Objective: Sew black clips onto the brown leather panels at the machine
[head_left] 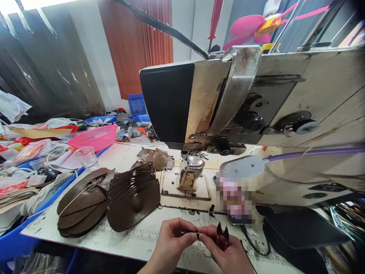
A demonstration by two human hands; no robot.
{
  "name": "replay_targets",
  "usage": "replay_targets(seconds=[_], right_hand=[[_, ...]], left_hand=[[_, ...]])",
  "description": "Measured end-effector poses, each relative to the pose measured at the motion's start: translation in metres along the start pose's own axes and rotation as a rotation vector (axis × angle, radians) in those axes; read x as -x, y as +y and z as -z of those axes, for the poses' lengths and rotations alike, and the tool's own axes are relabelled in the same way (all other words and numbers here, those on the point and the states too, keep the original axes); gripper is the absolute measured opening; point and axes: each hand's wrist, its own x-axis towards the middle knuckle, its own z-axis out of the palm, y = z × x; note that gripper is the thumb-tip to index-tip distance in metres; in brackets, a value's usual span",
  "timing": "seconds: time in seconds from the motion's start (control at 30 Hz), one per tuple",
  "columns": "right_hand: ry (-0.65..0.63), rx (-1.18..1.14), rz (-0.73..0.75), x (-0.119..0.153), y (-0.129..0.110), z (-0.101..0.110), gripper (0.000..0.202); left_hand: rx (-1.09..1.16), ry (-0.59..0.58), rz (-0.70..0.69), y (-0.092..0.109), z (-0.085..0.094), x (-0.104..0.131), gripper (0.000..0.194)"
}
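Just in front of the sewing machine bed, my left hand (174,243) pinches a small dark piece (197,235) between thumb and fingers. My right hand (224,253) meets it fingertip to fingertip and pinches the other side of the same piece. Thread snips (222,238) with dark blades and a reddish handle are tucked in my right hand, blades pointing up. The piece is mostly hidden by my fingers, so its kind is unclear. Left of my hands lie a fanned stack of brown leather pieces (132,203) and a second pile of rounded brown pieces (82,207).
The sewing machine head (168,106) overhangs the table, above its metal post (191,173). A phone (236,201), partly pixelated, lies to the right beside a grey-white device (242,166) with a purple cord. A pink basket (95,137) and clutter fill the left.
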Motion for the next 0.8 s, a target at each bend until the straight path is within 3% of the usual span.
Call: replay_targets(seconds=[0.1, 0.43, 0.53, 0.7, 0.8], right_hand=[[0.022, 0.055, -0.026, 0.001, -0.002, 0.001, 0.028], [-0.048, 0.126, -0.047, -0.002, 0.002, 0.003, 0.023], [-0.111, 0.146, -0.066, -0.004, 0.008, 0.004, 0.025], [-0.084, 0.142, -0.105, -0.008, 0.016, 0.001, 0.030], [-0.157, 0.156, -0.069, -0.010, 0.013, 0.003, 0.025]], left_hand=[[0.039, 0.028, 0.084, 0.006, 0.000, -0.002, 0.034], [0.052, -0.020, 0.174, 0.011, 0.006, 0.003, 0.041], [-0.027, -0.031, 0.149, 0.012, 0.006, 0.005, 0.034], [-0.105, 0.050, 0.073, 0.019, 0.001, 0.005, 0.010], [-0.068, 0.074, 0.079, 0.024, 0.000, 0.004, 0.010]])
